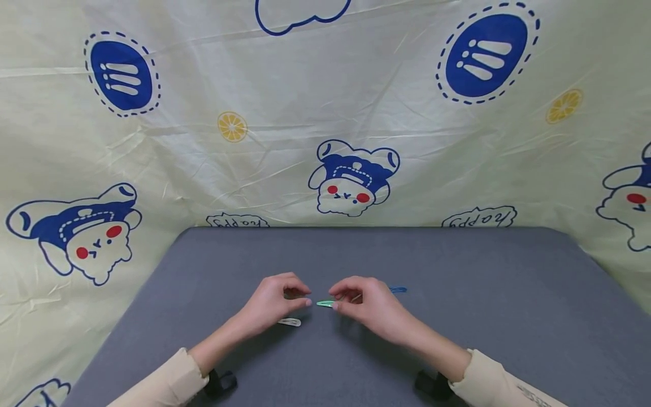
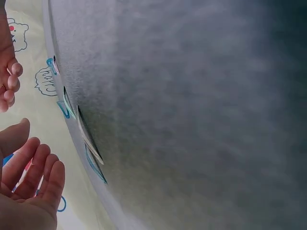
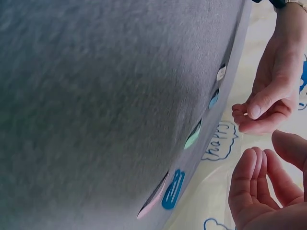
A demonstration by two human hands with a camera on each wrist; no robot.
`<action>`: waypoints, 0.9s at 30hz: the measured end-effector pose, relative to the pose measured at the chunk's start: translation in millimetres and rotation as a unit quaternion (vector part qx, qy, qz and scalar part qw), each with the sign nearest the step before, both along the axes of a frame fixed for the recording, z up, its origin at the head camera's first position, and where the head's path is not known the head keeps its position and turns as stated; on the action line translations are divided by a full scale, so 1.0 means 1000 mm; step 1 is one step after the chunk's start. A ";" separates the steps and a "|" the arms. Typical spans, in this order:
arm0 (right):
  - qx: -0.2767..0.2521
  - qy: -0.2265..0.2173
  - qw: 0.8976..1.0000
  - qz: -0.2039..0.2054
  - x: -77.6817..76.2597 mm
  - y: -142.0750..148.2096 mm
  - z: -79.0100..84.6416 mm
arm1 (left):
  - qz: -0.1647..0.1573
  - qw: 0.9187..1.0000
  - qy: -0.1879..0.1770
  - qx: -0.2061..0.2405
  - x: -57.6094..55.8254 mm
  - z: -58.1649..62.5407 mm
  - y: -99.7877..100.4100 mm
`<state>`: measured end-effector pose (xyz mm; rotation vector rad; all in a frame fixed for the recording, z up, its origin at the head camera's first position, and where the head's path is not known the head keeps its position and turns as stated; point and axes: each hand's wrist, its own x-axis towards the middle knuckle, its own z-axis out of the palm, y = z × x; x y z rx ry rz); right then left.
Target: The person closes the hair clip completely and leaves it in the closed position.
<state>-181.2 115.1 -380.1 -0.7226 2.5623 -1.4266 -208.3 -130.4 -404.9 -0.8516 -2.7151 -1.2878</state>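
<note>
My left hand [image 1: 272,301] hovers above the table with loosely bent fingers and holds nothing. Facing it, my right hand [image 1: 376,311] is also raised, and the right wrist view shows a gap between its thumb and fingers. Several snap hair clips lie on the table beneath. The white clip [image 1: 290,322] is just below my left hand, near a light blue clip [image 2: 95,165]. Between the hands is a green clip [image 1: 324,303], partly covered by my right thumb in the head view. A pink clip [image 3: 154,196] and a blue clip [image 3: 172,189] lie by my right hand.
A grey cloth-like surface covers the table [image 1: 483,282]. Behind it hangs a pale curtain [image 1: 285,181] printed with cartoon bears and orange slices. Black straps [image 1: 221,384] circle both wrists.
</note>
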 end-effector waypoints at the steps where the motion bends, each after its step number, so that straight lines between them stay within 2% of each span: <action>1: 0.001 0.005 1.000 -0.003 0.000 0.002 0.000 | 0.001 1.000 -0.002 0.001 -0.001 0.000 0.002; 9: 0.028 0.053 0.998 -0.019 -0.004 0.015 -0.001 | 0.006 1.000 -0.007 0.013 -0.010 0.004 0.012; 19: 0.074 0.071 0.994 -0.029 -0.017 0.027 0.003 | 0.004 1.000 -0.016 0.012 -0.023 0.007 0.015; 22: 0.093 0.090 0.991 -0.023 -0.023 0.031 0.001 | 0.004 0.999 -0.027 0.017 -0.027 0.006 0.016; 27: 0.105 0.104 0.989 0.012 -0.034 0.037 0.000 | -0.002 1.000 -0.025 0.015 -0.035 0.005 0.018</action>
